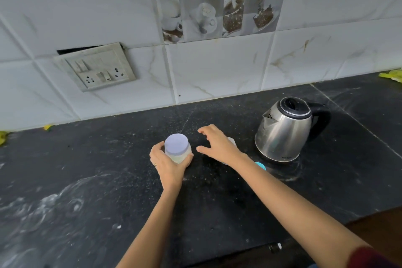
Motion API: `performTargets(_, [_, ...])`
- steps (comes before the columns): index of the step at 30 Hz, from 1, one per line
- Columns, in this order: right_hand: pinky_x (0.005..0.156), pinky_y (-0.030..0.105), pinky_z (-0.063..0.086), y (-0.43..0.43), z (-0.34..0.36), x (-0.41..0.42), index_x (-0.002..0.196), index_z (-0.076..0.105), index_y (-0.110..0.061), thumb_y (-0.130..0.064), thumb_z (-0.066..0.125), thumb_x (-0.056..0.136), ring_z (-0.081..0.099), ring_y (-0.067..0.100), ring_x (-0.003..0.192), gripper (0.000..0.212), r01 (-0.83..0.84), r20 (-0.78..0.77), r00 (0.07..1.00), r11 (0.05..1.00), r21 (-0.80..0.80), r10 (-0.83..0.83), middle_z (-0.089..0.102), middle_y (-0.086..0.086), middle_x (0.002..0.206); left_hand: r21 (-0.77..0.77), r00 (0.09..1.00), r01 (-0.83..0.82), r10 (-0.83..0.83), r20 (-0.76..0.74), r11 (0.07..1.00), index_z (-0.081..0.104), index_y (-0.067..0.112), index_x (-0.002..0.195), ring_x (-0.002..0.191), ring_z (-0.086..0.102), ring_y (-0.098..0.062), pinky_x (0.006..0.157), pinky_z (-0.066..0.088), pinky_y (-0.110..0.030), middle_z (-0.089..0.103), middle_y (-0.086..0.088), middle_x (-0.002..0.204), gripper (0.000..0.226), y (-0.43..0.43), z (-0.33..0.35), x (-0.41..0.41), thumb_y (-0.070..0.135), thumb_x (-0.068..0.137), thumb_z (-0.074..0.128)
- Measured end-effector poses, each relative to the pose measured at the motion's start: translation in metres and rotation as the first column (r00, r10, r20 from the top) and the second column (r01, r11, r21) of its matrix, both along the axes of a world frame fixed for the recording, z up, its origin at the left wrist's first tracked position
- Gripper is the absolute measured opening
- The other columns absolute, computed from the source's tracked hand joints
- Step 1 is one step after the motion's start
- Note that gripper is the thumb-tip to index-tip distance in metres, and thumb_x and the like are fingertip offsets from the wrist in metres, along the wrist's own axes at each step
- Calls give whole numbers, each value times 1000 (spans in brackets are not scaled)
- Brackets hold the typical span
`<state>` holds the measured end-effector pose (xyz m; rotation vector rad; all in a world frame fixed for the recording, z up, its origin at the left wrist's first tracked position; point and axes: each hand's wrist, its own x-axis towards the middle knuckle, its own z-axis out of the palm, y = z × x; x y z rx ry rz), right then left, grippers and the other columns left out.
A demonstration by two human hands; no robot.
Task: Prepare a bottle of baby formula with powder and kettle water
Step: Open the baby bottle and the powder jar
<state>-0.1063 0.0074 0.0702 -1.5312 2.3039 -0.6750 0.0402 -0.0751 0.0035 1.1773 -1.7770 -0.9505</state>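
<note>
A small clear jar of pale powder [178, 154] with a lilac lid [176, 144] stands upright on the black counter [87, 180]. My left hand [167, 164] grips its body from the near side. Just right of the jar, my right hand [217, 144] hovers with its fingers spread and holds nothing. Behind that hand a clear bottle [231, 141] is mostly hidden, with a turquoise part [260, 165] showing past the wrist. A steel kettle [285, 130] with a black lid and handle stands at the right, spout facing left.
A tiled wall runs along the back of the counter, with a switch and socket plate [97, 66] at the left. Yellow scraps lie at the far left edge [3, 137] and far right edge [391, 76]. A drawer knob [275, 247] shows below the counter front.
</note>
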Motion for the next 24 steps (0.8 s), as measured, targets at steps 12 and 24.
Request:
performTargets(12, [98, 39, 40, -85, -22, 54, 146, 31, -5, -63, 60, 81, 41, 31, 121, 92, 46, -244, 970, 970, 241, 15, 41, 14, 137, 278, 939, 339, -340, -45, 899, 39, 35, 127, 110, 53, -6, 83, 46, -24, 51, 14, 123, 93, -47, -13, 8, 39, 47, 86])
performTargets(24, [86, 33, 39, -92, -45, 51, 125, 53, -6, -59, 52, 84, 50, 23, 100, 68, 13, -409, 913, 1000, -4, -14, 57, 7, 113, 305, 915, 372, -401, 37, 877, 37, 37, 129, 98, 53, -2, 69, 41, -16, 55, 20, 111, 90, -64, -24, 6, 35, 56, 89])
